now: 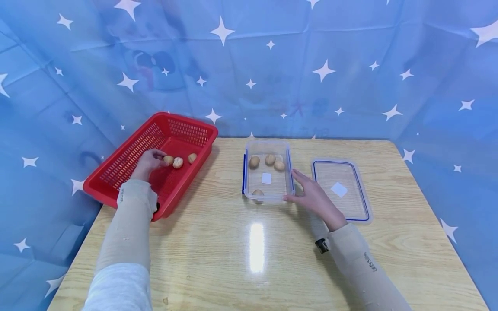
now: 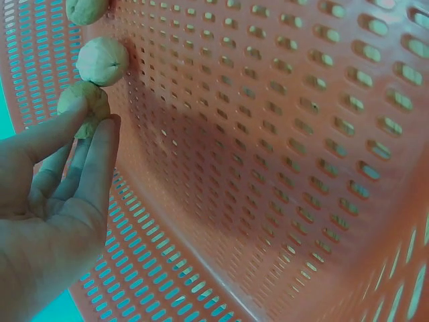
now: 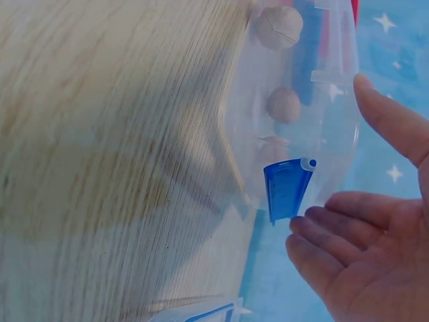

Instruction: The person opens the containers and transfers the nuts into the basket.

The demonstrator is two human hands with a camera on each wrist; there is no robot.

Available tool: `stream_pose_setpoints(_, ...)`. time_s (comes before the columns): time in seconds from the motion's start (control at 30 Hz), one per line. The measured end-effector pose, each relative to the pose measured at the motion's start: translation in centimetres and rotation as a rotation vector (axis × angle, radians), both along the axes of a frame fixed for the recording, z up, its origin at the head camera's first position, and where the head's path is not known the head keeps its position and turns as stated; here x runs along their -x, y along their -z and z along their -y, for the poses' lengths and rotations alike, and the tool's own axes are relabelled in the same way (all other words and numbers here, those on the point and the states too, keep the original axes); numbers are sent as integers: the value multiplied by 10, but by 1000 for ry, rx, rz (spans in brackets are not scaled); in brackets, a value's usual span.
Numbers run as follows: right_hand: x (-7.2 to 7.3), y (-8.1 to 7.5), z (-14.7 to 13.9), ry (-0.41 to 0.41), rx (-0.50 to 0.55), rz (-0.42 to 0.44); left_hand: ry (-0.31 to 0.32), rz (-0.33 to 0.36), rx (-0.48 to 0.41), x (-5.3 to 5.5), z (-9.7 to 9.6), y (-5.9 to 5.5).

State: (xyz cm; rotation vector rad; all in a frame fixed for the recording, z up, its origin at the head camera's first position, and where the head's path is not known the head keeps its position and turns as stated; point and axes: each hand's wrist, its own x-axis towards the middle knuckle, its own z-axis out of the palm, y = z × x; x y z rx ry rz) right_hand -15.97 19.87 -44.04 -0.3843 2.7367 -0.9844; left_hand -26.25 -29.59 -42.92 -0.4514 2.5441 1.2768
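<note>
Inside the red basket [image 1: 180,196], my left hand [image 1: 148,164] pinches a walnut [image 2: 86,100] between thumb and fingertips. Right beside it lies a paler walnut [image 1: 177,163], and another walnut [image 1: 192,158] sits a little farther right. My right hand [image 1: 313,194] rests at the near right corner of a clear plastic box [image 1: 278,188], thumb and fingers extended along its rim and side. Several walnuts [image 1: 254,162] lie in the box. A blue clip flap [image 3: 288,188] hangs outward near my right fingers in the right wrist view.
The box's clear lid [image 1: 342,203], with a blue seal and a white label, lies on the wooden table [image 1: 218,259] to the right of the box. Behind the table hangs a blue curtain [image 1: 249,56] with white stars.
</note>
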Motion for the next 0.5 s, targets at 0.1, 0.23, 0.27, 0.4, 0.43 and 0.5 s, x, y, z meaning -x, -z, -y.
stream_pose_setpoints(0.1, 0, 0, -1, 2, 0, 3, 4, 4, 6, -2, 0, 1)
stream_pose_setpoints(0.23, 0, 0, -1, 4, 3, 6, 57, 45, -7, -4, -1, 2)
stream_pose_setpoints(0.27, 0, 0, -1, 5, 3, 8, 76, 53, -7, -4, -2, 3)
stream_pose_setpoints(0.4, 0, 0, -1, 4, -1, 10, 135, 77, -16, -5, -6, 3)
stream_pose_setpoints(0.43, 0, 0, -1, 5, -2, 10, 145, 74, -14, -4, -7, 3)
stream_pose_setpoints(0.5, 0, 0, -1, 6, -2, 9, 158, 74, -13, -4, -9, 2)
